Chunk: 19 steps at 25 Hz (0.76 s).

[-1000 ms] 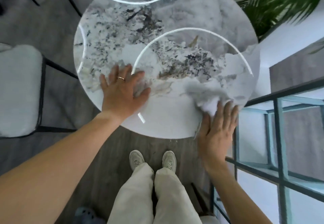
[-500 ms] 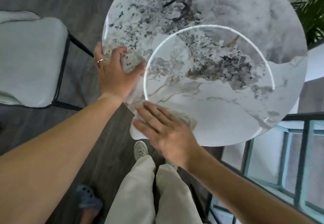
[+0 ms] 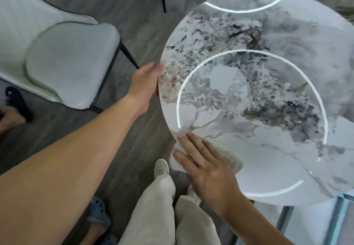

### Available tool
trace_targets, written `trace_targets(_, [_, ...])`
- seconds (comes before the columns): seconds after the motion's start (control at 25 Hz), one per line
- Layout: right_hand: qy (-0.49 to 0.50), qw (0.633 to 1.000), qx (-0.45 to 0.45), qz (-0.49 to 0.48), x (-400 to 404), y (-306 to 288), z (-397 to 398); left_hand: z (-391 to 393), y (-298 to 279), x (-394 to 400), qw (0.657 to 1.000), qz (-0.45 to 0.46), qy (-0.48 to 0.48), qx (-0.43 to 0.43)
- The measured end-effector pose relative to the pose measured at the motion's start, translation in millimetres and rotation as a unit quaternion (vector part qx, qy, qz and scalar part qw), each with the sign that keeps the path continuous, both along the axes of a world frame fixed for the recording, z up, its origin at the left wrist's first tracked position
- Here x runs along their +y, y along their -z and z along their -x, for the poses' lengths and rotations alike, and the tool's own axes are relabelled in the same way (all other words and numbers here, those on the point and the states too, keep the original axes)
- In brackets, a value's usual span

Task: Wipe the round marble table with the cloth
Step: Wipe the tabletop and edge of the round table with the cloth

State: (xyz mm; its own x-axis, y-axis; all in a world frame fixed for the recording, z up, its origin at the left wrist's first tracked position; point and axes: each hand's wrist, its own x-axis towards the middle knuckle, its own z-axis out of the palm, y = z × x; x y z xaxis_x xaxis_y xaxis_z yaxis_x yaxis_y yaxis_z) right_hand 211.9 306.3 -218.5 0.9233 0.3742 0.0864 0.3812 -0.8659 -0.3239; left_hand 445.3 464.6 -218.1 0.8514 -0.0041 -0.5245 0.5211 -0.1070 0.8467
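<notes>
Your right hand [image 3: 206, 170] is pressing flat, fingers spread, on the cloth [image 3: 229, 160] at the tabletop [image 3: 249, 91]'s near-left edge, the cloth partly overhanging. Your left hand [image 3: 143, 85] is gripping the tabletop's left edge.

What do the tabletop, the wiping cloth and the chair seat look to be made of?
Round table: marble or a marble-look slab, polished; grey veining and sharp ring-light reflections show the gloss. Which of the two cannot be told.
Cloth: soft pale fabric, matte, crumpled under the right hand; possibly microfibre.
Chair: pale upholstered seat, fabric or faux leather, with dark piping and thin dark, probably metal, legs.
</notes>
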Motion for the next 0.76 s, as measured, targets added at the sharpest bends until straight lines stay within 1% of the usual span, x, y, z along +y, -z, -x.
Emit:
trace_targets(0.08, [0.030,0.999,0.026,0.018,25,2,-27,-16,2,8,0.989,0.093,0.001,0.117])
trace_targets(0.16, [0.064,0.997,0.038,0.024,56,0,-70,-32,7,20,0.973,0.141,0.029,0.178])
trace_targets(0.24, [0.097,0.994,0.050,0.024,75,-2,-111,-49,11,33,0.961,0.154,0.080,0.216])
trace_targets(0.32, [0.112,0.992,0.050,0.027,78,0,-129,-68,10,40,0.948,0.151,0.143,0.241])
trace_targets(0.4, [0.084,0.995,0.042,0.031,75,2,-121,-83,9,41,0.938,0.157,0.172,0.258])
trace_targets(0.48, [0.042,0.998,0.044,0.027,69,2,-111,-99,7,38,0.930,0.190,0.168,0.266])
trace_targets(0.56, [0.010,0.998,0.061,0.013,60,4,-125,-112,10,33,0.925,0.223,0.142,0.273])
trace_targets(0.64, [0.014,0.998,0.060,-0.014,50,7,-173,-131,17,31,0.913,0.249,0.128,0.298])
trace_targets(0.76, [0.088,0.996,0.016,-0.019,32,7,-273,-154,27,28,0.886,0.285,0.135,0.340])
